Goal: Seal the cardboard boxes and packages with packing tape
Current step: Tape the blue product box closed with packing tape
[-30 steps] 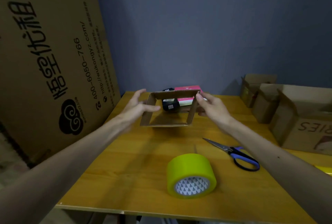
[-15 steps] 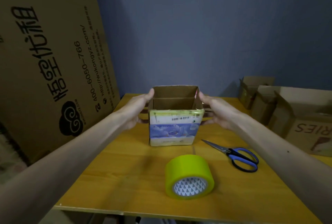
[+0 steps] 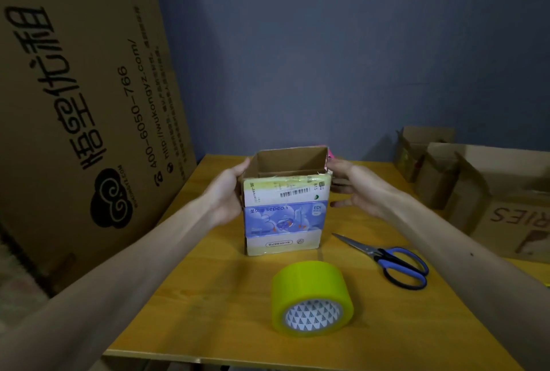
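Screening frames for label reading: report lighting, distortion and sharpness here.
Head view: dim, bluish light; wide-angle stretch bends the large carton at the left edge; brand text on the small box is readable, fine print soft; the tape roll casts only a faint shadow.

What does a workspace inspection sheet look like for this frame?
Surface: wooden table, light-coloured top.
Job's things: small open-topped box upright; yellow tape roll on its side before it; scissors right of the roll; open boxes far right.
Clutter: pink item behind the box, mostly hidden.
Hands: left hand and right hand flank the box's sides.
Cables: nothing seen.
Surroundings: large printed carton left; blue wall behind.
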